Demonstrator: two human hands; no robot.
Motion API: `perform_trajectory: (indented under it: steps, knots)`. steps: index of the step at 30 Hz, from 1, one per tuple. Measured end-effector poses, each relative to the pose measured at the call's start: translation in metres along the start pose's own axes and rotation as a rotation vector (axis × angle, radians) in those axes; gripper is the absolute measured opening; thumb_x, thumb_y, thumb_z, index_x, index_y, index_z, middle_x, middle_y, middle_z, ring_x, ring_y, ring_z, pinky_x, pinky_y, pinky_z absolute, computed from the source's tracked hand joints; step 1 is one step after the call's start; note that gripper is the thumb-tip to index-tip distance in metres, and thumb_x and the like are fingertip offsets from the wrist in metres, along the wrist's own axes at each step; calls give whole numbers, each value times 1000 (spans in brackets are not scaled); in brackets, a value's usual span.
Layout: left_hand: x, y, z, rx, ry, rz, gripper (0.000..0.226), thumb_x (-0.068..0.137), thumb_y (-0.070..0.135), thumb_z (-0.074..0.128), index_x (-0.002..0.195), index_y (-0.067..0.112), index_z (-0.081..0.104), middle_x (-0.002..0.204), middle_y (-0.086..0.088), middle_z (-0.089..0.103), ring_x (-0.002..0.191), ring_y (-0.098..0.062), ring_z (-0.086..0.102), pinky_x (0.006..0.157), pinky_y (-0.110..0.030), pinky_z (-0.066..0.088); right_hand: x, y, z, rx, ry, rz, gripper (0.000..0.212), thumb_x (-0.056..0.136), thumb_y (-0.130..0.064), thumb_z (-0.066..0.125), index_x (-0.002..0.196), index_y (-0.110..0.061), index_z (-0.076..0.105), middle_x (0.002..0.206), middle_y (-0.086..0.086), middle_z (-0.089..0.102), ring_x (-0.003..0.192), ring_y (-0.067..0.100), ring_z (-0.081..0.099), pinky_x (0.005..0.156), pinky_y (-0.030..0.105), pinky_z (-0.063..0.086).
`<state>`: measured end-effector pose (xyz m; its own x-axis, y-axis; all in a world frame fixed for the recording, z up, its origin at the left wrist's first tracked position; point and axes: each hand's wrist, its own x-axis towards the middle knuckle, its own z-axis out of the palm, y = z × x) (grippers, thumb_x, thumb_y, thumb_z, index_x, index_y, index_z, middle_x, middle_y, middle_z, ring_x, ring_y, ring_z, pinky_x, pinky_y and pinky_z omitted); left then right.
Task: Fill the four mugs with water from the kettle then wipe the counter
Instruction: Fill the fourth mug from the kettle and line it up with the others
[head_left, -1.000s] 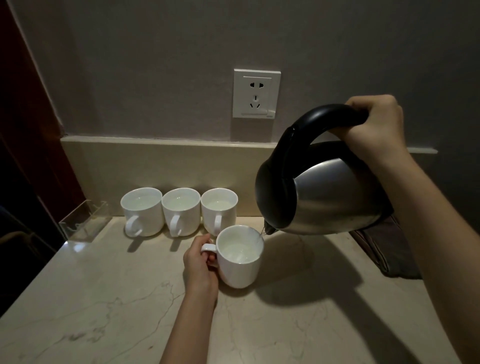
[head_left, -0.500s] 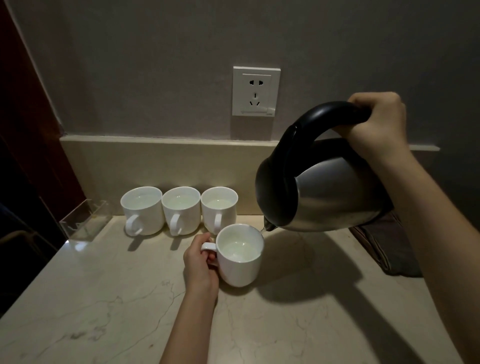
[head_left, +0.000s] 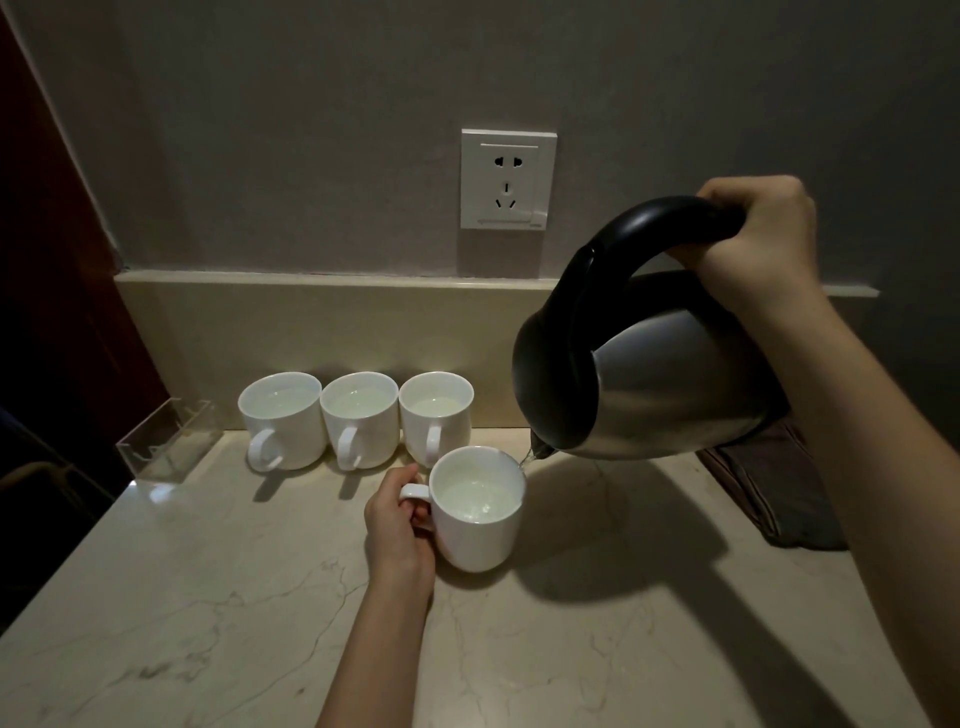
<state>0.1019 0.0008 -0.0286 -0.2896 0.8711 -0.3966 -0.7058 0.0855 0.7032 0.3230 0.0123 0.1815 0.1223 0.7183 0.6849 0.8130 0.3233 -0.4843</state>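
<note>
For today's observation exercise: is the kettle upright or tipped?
Tipped. The right hand holds the kettle by its handle, spout lowest, at the rim of the front mug, where water is trickling in.

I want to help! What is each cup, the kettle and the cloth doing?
Three back mugs: upright, water inside.
Front mug: partly filled, left hand holds its handle.
Kettle: tilted, pouring, gripped by right hand.
Cloth: lying folded, unused.
Wall socket: nothing plugged in.

4 mugs white; kettle steel-silver w/ black handle; desk cream marble, thin dark veins; cloth brown-grey striped; socket white; wall grey.
</note>
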Motion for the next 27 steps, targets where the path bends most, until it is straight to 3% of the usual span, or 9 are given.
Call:
perform_trajectory:
  steps: [4,8,12,18,22,27]
  knots:
    - [0,0,0,-7,-2,4,29,79,12,54,52,19,46,41,11,42,34,-4,34,39,-15,27,0,0,0,15,3,-6,17,79,-20,69,65,-20,59,60,-7,51,59,0,47,51,2,31]
    - [0,1,1,-18,-12,14,29,80,11,53,53,18,45,40,12,42,34,-4,33,36,-13,27,0,-1,-1,13,-12,-10,15,80,-21,69,68,-17,60,62,-6,52,60,0,47,56,12,34]
    - [0,0,1,-6,-5,18,29,80,12,54,53,18,46,40,11,43,35,-4,35,36,-13,29,1,3,1,7,0,-2,27,79,-22,69,58,-24,53,55,-7,54,56,-2,49,48,1,30]
    - [1,0,2,4,0,6,29,80,14,54,52,18,46,41,11,43,38,-5,34,44,-16,28,3,10,3,48,7,4,28,78,-24,71,56,-25,53,57,-10,50,50,-11,47,51,7,32]
    - [4,-1,0,-1,-4,-1,27,78,14,54,53,18,45,42,11,43,38,-5,34,42,-16,28,4,10,3,71,10,-1,31,78,-23,71,55,-26,51,50,-12,53,50,-11,48,48,2,31]
    - [6,-2,-1,-1,-11,-11,28,77,15,55,51,18,45,43,10,43,38,-5,35,47,-18,28,2,7,7,58,4,-26,29,78,-21,70,57,-27,52,58,-8,50,52,-12,48,49,1,32]
